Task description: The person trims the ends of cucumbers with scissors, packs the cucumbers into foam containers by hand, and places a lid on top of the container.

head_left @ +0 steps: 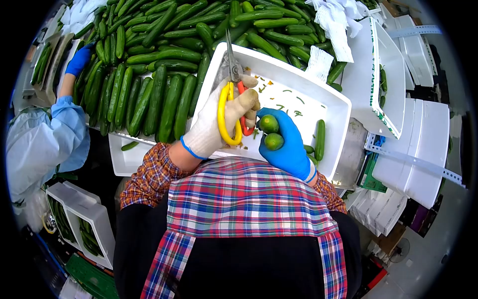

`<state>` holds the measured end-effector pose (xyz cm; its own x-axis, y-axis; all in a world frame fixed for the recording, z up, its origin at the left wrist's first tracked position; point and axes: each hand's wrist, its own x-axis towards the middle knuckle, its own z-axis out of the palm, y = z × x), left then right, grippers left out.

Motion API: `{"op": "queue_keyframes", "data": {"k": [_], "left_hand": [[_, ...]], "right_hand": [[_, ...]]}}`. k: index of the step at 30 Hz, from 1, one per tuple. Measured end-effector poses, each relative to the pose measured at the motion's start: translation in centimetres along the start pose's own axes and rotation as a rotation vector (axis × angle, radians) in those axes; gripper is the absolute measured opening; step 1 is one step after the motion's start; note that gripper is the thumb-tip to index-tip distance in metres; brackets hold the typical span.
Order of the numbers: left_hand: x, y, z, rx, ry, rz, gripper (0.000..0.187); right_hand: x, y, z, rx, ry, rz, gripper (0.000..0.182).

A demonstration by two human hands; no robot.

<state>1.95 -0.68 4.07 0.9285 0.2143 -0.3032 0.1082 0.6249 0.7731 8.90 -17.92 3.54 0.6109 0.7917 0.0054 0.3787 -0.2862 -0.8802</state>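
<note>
My left hand [214,117], in a white glove with worn brownish fingertips, is closed round scissors [230,102] with one yellow and one red handle. The blades are pressed together and point away from me. In a blue glove, my right hand [291,144] grips two cucumbers [273,141], their rounded ends facing left. Both hands are over the near part of a white foam box [343,107]. Inside it, green trimmings and yellow-brown bits are scattered, and a cucumber [320,139] lies at the right, with others partly hidden by my right hand.
A large heap of cucumbers [169,55] covers the table beyond and left of the box, some lined up in rows. A co-worker's blue-gloved hand [79,59] touches the heap at far left. White foam boxes [418,144] stand at right. White crumpled netting [333,22] lies at the back.
</note>
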Motion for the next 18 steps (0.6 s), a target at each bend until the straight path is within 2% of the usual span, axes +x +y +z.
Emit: {"op": "queue_keyframes", "data": {"k": [1,2,3,5,7,8,10,11,13,14,16,18], "left_hand": [[0.0,-0.2,0.2,0.084,0.066,0.081,0.037],[0.2,-0.3,0.5,-0.247,0.132,0.0,0.05],[-0.2,-0.3,0.5,-0.247,0.134,-0.002,0.05],[-1.5,-0.5,0.5,0.241,-0.07,0.295,0.059],[-1.9,-0.4,-0.2,0.301,-0.023,0.219,0.065],[-2.0,-0.6,-0.9,0.165,-0.06,0.154,0.069],[-2.0,-0.6,0.0,0.216,-0.021,0.17,0.071],[-2.0,0.2,0.3,0.336,-0.048,0.05,0.061],[-1.7,-0.3,1.6,0.422,0.031,0.121,0.053],[-1.3,-0.1,1.3,0.439,0.057,0.035,0.05],[-0.6,-1.3,0.3,0.384,0.067,0.085,0.047],[-0.7,-1.9,-0.4,0.359,0.073,0.107,0.047]], "right_hand": [[0.1,0.1,0.0,0.0,-0.001,0.001,0.051],[0.2,0.3,0.0,-0.019,0.018,0.028,0.051],[0.2,0.4,0.0,-0.038,0.036,0.056,0.052],[0.4,0.2,-0.1,-0.047,0.044,0.067,0.052],[0.4,0.3,-0.2,-0.057,0.053,0.075,0.052],[0.3,0.7,-0.2,-0.07,0.074,0.095,0.051],[0.3,0.9,-0.1,-0.083,0.094,0.112,0.05],[0.4,0.9,-0.1,-0.133,0.109,0.067,0.049],[0.6,0.4,0.2,-0.238,0.154,-0.057,0.046],[0.6,0.2,0.2,-0.275,0.143,-0.073,0.046],[0.9,0.0,-0.2,-0.31,0.126,-0.116,0.046],[1.2,0.0,-0.9,-0.179,0.053,0.0,0.047]]}}
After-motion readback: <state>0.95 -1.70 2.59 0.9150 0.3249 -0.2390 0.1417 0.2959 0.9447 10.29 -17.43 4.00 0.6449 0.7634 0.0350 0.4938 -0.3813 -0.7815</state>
